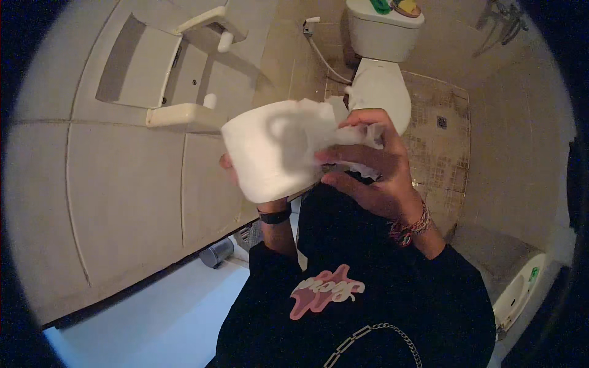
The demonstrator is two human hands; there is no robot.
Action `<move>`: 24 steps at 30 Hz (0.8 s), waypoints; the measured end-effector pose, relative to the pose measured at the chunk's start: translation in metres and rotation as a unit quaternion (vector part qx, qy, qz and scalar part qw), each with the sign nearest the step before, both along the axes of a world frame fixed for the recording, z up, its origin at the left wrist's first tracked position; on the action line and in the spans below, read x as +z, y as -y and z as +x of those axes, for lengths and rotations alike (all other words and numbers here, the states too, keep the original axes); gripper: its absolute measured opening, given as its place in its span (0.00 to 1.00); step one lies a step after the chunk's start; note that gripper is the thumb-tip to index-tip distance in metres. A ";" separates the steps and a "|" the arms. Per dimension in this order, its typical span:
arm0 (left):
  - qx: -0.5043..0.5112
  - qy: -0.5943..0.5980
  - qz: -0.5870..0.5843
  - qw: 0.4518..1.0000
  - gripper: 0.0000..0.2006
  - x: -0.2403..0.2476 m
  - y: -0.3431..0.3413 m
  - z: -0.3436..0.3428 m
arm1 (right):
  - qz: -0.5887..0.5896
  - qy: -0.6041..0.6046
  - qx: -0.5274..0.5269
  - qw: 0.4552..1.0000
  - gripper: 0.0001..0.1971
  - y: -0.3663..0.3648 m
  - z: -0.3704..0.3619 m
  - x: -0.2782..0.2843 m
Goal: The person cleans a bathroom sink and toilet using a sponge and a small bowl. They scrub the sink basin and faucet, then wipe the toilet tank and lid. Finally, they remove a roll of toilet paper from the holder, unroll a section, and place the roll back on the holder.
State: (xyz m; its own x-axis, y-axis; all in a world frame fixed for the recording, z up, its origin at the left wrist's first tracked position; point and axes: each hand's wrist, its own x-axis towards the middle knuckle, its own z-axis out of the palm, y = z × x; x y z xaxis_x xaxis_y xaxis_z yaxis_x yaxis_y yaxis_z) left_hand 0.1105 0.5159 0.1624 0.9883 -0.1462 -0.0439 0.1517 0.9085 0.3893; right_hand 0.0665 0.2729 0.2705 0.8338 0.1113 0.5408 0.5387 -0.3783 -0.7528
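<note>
A white toilet paper roll [270, 150] is held up in front of me, tilted, above my dark shirt. My left hand [228, 168] grips it from behind and below; most of that hand is hidden by the roll, and a black band circles the wrist. At the roll's right end, my right hand [386, 168] is closed on crumpled loose paper [359, 135], with its fingertips close against the roll. Braided bracelets hang at the right wrist. To the upper left, a wall-mounted toilet paper holder [178, 115] has its two arms sticking out and no roll between them.
A white toilet [380, 89] with a cistern stands ahead, a green item and a yellow one on its lid. A hose sprayer [310, 24] hangs beside it. Tiled wall [123, 178] runs along the left. A floor drain [442, 122] lies right, and a white basin [518, 294] at the lower right.
</note>
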 end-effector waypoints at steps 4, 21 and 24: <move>-0.037 0.029 -0.067 0.997 0.33 0.019 0.026 -0.004 | -0.011 -0.012 -0.021 1.000 0.15 -0.001 -0.002 0.000; -0.093 -0.058 0.217 0.970 0.30 0.088 0.093 -0.008 | -0.045 -0.084 -0.236 0.967 0.13 0.040 -0.002 -0.040; -0.055 -0.021 0.263 0.963 0.33 0.084 0.110 0.002 | -0.163 -0.009 -0.352 0.921 0.14 0.056 -0.001 -0.025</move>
